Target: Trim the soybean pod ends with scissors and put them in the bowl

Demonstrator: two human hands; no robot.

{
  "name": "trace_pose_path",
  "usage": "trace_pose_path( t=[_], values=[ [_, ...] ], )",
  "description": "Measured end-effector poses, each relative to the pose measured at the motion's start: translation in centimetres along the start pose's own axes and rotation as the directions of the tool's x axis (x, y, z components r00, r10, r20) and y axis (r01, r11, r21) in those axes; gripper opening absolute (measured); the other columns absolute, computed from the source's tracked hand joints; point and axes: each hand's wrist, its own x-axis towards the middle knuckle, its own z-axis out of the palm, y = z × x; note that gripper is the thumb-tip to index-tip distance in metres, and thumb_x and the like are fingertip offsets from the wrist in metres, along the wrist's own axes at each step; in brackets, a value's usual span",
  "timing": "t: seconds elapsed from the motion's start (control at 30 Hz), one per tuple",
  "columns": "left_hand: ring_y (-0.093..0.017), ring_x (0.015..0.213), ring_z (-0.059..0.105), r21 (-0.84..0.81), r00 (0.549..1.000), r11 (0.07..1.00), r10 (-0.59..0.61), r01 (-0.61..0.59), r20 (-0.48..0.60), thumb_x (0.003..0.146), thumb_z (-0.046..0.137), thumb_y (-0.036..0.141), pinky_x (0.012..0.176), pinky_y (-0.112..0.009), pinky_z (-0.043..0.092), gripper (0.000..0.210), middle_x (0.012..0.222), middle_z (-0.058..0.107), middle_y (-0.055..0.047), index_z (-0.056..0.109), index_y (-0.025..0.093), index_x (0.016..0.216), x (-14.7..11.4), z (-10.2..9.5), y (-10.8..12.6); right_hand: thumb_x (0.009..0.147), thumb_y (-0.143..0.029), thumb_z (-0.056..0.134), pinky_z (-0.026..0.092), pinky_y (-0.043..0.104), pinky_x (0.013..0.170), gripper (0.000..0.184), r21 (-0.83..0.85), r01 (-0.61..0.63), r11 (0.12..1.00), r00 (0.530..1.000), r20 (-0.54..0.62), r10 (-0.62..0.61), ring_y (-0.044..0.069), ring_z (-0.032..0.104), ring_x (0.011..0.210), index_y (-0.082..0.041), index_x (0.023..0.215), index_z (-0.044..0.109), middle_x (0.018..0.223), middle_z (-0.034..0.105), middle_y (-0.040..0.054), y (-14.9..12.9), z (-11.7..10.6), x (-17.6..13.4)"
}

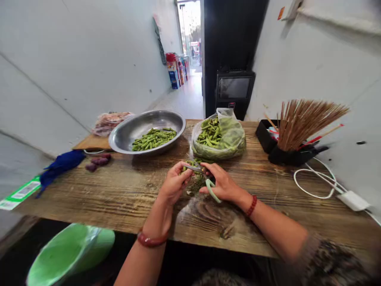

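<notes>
My right hand (222, 182) grips scissors (210, 190) with pale green handles, their blades pointing left. Pinched in the fingers of my left hand (175, 180) is a green bean pod (183, 169), partly covered by the fingers and close to the blades. Beneath both hands lies a small heap of green trimmings (196, 184) on the wooden table. Beyond them stands a clear plastic bag (233, 139) full of pods. To its left a wide steel basin (122, 137) holds more pods in its bottom.
Purple-brown tubers (97, 162) and a blue cloth (64, 163) lie at the left. A packet (108, 122) rests on a board behind. At the right are a black holder (285, 155) with thin sticks and a white cable (312, 194). A green bin (59, 250) stands below the front edge.
</notes>
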Motion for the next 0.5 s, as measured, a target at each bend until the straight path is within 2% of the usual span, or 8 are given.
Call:
trace_pose_path(
  t=[0.17, 0.3, 0.5],
  values=[
    [-0.002, 0.042, 0.036, 0.023, 0.999, 1.0, -0.019, 0.018, 0.034, 0.073, 0.074, 0.03, 0.038, -0.013, 0.023, 0.027, 0.062, 0.056, 0.005, 0.052, 0.016, 0.082, -0.02, 0.21, 0.12, 0.071, -0.043, 0.076, 0.049, 0.038, 0.082, 0.077, -0.003, 0.006, 1.0, 1.0, -0.025, -0.006, 0.022, 0.055, 0.089, -0.02, 0.136, 0.04, 0.106, 0.056, 0.0091, -0.2, 0.04, -0.03],
    [-0.001, 0.042, 0.036, 0.021, 0.998, 1.0, -0.024, 0.023, 0.064, 0.075, 0.072, 0.03, 0.039, -0.013, 0.022, 0.025, 0.062, 0.055, 0.005, 0.052, 0.016, 0.083, -0.02, 0.19, -0.07, 0.074, -0.044, 0.073, 0.049, 0.035, 0.077, 0.073, -0.002, 0.013, 1.0, 0.999, -0.037, -0.013, 0.02, 0.055, 0.084, -0.018, 0.135, 0.042, 0.098, 0.055, 0.0077, -0.21, 0.05, -0.13],
    [-0.001, 0.042, 0.034, -0.006, 0.999, 1.0, 0.014, -0.014, 0.048, 0.075, 0.073, 0.027, 0.038, -0.013, 0.022, 0.024, 0.063, 0.053, 0.005, 0.053, 0.016, 0.084, 0.09, -0.2, -0.18, 0.077, -0.046, 0.071, 0.048, 0.032, 0.072, 0.068, 0.024, 0.036, 0.999, 0.997, -0.063, -0.034, 0.018, 0.054, 0.078, -0.021, 0.135, 0.044, 0.09, 0.055, 0.0046, -0.03, 0.0, -0.17]
  ],
)
